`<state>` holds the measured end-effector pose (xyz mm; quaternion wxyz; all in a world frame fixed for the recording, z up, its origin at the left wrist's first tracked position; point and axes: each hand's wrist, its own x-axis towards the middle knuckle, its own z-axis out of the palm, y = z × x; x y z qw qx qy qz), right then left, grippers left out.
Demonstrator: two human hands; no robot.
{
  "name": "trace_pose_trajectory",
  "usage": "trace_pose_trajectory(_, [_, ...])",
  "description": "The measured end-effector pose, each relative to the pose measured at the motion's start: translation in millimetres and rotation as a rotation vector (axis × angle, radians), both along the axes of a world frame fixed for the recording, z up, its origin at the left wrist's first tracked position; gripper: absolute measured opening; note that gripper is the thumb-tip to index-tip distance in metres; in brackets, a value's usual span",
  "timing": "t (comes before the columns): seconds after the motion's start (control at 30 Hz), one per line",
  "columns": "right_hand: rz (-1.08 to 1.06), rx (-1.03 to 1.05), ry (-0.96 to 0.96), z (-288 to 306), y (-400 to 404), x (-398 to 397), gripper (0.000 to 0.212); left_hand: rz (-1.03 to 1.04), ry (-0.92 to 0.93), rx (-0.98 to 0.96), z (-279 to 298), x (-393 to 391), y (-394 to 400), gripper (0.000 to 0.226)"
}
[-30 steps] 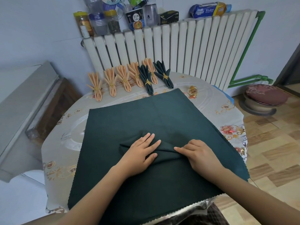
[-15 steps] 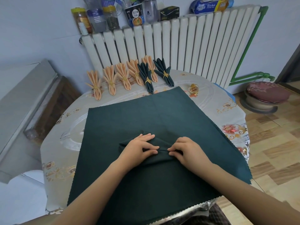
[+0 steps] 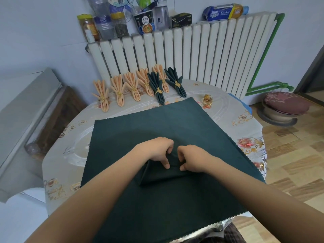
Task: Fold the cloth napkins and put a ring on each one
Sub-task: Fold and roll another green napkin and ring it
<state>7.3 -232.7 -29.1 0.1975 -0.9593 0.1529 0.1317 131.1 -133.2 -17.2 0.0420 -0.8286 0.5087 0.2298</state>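
A dark green cloth napkin [image 3: 166,125] lies spread flat on the table. At its middle a ridge of fabric [image 3: 163,174] is gathered up. My left hand [image 3: 156,149] and my right hand [image 3: 194,158] sit close together on that ridge, fingers curled and pinching the cloth. A loose gold ring [image 3: 208,99] stands past the napkin's far right corner. Several folded peach napkins [image 3: 119,92] and two folded green napkins [image 3: 157,88], each with a ring, lie in a row at the table's far edge.
The round table [image 3: 242,130] has a flowered plastic cover. A white radiator [image 3: 192,50] behind it carries jars, bottles and boxes. A grey cabinet [image 3: 26,109] stands at the left. A cushioned stool [image 3: 284,106] sits on the floor at the right.
Both hands have gone from lying flat on the fold to curling and pinching the cloth, moving closer together. The gathered ridge has bunched up taller under them.
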Motion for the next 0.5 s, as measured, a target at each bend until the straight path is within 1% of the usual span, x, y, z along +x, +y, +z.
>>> trace_pose_trajectory(0.07, [-0.034, -0.014, 0.043, 0, 1, 0, 0.041, 0.024, 0.048, 0.056, 3, 1, -1, 0.056])
trace_pose_trajectory(0.13, [-0.054, -0.050, 0.071, 1, 2, 0, 0.045, -0.002, 0.032, 0.115, 7, 0, -3, 0.058])
trace_pose_trajectory(0.3, [-0.042, -0.159, 0.055, -2, 11, -3, 0.030, -0.046, -0.045, 0.153, 14, -10, -2, 0.058])
trace_pose_trajectory(0.33, [-0.045, -0.172, 0.039, -3, 12, -6, 0.030, -0.055, -0.056, 0.144, 15, -11, -1, 0.052])
trace_pose_trajectory(0.4, [-0.039, -0.201, 0.004, -3, 14, -11, 0.030, -0.086, -0.088, 0.123, 17, -16, 2, 0.031])
trace_pose_trajectory(0.5, [-0.027, -0.210, -0.034, -7, 16, -17, 0.029, -0.137, -0.148, 0.134, 21, -24, 6, 0.037])
